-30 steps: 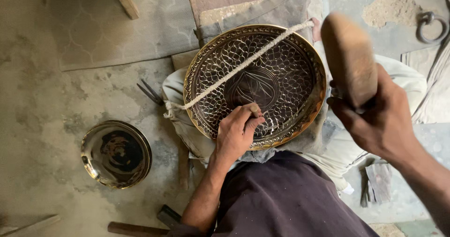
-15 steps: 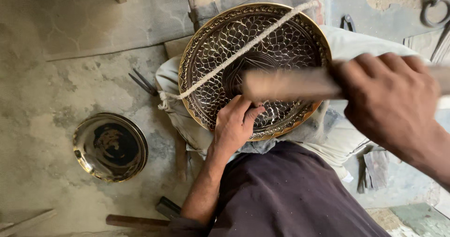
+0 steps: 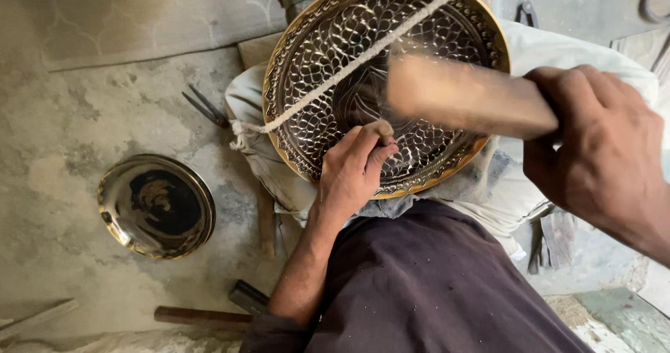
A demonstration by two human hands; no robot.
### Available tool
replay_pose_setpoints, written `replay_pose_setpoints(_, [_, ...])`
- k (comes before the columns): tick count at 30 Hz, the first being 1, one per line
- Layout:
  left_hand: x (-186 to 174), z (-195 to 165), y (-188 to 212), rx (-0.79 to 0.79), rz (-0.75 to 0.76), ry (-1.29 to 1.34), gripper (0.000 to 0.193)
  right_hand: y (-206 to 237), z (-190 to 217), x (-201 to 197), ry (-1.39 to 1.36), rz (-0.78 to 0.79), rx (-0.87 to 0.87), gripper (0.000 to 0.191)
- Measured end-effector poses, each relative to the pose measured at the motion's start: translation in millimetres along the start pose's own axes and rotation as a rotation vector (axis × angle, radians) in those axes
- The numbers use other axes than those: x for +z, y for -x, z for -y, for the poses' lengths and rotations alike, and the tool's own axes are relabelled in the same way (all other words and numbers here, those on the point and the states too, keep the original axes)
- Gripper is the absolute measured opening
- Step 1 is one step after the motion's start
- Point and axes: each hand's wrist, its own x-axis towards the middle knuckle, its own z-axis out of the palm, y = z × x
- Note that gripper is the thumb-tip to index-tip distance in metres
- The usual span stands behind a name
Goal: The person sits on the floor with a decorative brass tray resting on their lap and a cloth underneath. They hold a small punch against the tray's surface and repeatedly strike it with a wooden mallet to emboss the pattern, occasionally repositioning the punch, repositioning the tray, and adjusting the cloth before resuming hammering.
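A large round brass plate (image 3: pixel 328 95) with an engraved scale pattern lies on a pale cloth-covered cushion (image 3: pixel 586 53). A white cord (image 3: pixel 363 56) runs diagonally across it. My left hand (image 3: pixel 352 171) rests on the plate's near part, fingers pinched around a small chisel whose tip touches the metal. My right hand (image 3: pixel 600 151) grips a wooden mallet (image 3: pixel 467 95), blurred with motion, whose head hangs just above the chisel and the plate's centre.
A smaller brass dish (image 3: pixel 157 206) with a dark centre sits on the stone floor at left. Metal shears (image 3: pixel 206 107) lie beside the cushion. A hammer (image 3: pixel 209 314) lies on the floor near my left elbow. My dark-clothed lap (image 3: pixel 433 290) fills the bottom.
The mallet has swung down from upright at the right to level over the plate's centre. My left hand has stayed on the chisel. The view has shifted closer.
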Motion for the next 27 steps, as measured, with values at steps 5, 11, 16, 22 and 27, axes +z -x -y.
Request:
replay_pose_setpoints(5, [-0.5,2.5,3.0,0.024,-0.018,-0.145,0.029,-18.3,1.2,-12.9,-0.123,-0.057,-0.088,0.031])
replay_pose_setpoints(11, [1.0,3.0,4.2,-0.017,-0.036,-0.081,0.022,-33.4,16.2,-18.3,-1.156,0.028,0.283,0.041])
replay_pose_setpoints(16, [0.9,5.9,3.5,-0.003,-0.037,-0.068,0.024,-34.7,15.2,-17.7,-0.344,-0.144,-0.011,0.045])
replay_pose_setpoints(22, [1.5,9.2,6.4,-0.030,-0.001,-0.117,0.025,-23.6,15.7,-12.8,0.013,-0.160,-0.164,0.052])
replay_pose_setpoints(27, [2.0,15.8,8.0,0.012,-0.003,-0.203,0.027,-26.1,18.1,-14.3,-0.254,-0.119,0.046,0.055])
